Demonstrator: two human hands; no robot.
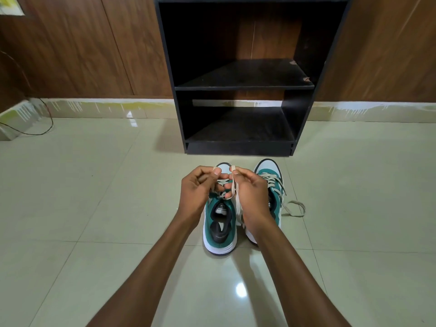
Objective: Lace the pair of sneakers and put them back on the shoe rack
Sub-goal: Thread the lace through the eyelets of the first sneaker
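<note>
Head view: both hands (200, 187) (251, 191) pinch lace (233, 188) ends.

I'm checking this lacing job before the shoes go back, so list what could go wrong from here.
1. The right sneaker has a loose lace end trailing on the floor; it may snag or drag when lifted.
2. Both hands, left hand and right hand, pinch the lace above the left sneaker; a slip could undo the knot being formed.
3. The shoe rack shelves look dusty and might soil the soles.
</note>
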